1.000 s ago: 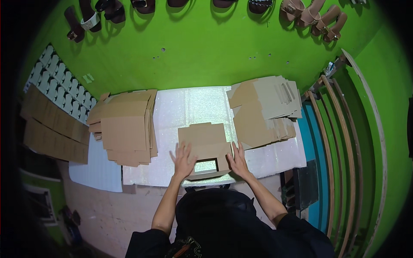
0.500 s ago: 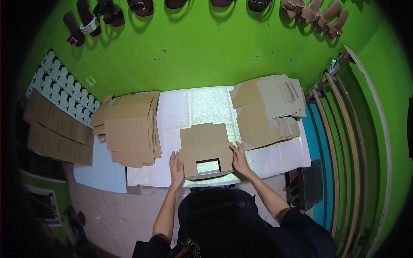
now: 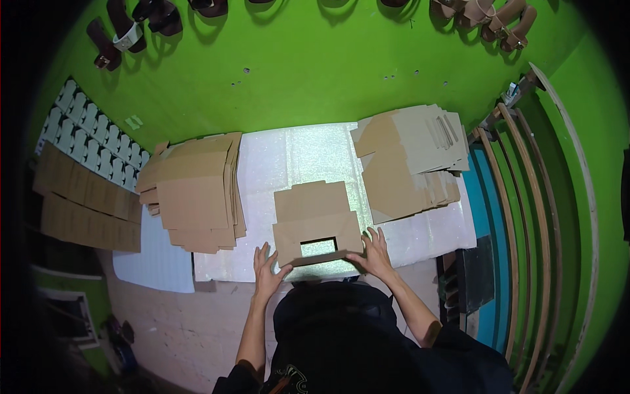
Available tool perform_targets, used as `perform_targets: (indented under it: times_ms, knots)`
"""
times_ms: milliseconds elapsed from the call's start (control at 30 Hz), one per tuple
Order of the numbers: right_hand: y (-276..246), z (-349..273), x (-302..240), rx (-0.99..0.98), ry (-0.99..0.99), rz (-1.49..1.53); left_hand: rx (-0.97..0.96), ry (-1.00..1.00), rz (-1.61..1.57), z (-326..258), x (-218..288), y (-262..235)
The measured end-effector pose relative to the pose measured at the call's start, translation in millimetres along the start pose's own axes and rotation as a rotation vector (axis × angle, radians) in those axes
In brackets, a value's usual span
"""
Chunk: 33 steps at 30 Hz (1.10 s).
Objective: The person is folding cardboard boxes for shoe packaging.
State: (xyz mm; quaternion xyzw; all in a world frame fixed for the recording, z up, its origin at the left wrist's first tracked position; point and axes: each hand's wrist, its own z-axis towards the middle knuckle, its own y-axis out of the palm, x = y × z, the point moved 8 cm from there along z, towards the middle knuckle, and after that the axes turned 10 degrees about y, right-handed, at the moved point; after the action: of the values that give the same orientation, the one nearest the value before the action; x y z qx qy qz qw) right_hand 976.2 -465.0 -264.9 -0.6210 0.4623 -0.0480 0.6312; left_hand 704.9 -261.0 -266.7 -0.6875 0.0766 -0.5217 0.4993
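A brown cardboard box blank (image 3: 314, 228) lies on the pale, shiny table covering in front of me. It has a rectangular cut-out near its front and a narrow flap (image 3: 320, 258) raised along the near edge. My left hand (image 3: 267, 274) is at its front left corner, fingers spread, the thumb touching the near flap. At the front right corner my right hand (image 3: 375, 257) also has its fingers apart, with its thumb against the flap's right end. Neither hand is closed round the cardboard.
Flat cardboard blanks are piled at the left (image 3: 197, 190) and at the right (image 3: 410, 164) of the table (image 3: 262, 157). Brown cartons (image 3: 92, 203) stand at far left. A wooden rack (image 3: 525, 223) is on the right. Sandals (image 3: 125, 29) hang on the green wall (image 3: 315, 79).
Both hands have slid toward the near corners, thumbs now at the front edge and fingers more spread. The near flap stands up more. The view has shifted slightly.
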Motion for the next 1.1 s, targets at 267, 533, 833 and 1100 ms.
perform_targets:
  times_ms: [267,533,833,1100]
  knots:
    - [10,13,6,0.123,0.098,-0.002,0.233,-0.070,0.007,14,-2,5]
    - [9,-1,-52,-0.050,-0.194,-0.096,0.108,0.172,0.090,20,30,18]
    - [36,2,-42,0.004,-0.261,-0.076,-0.066,0.175,0.115,22,36,37]
    - [28,1,-47,-0.061,-0.214,-0.139,-0.066,0.144,0.130,24,39,35]
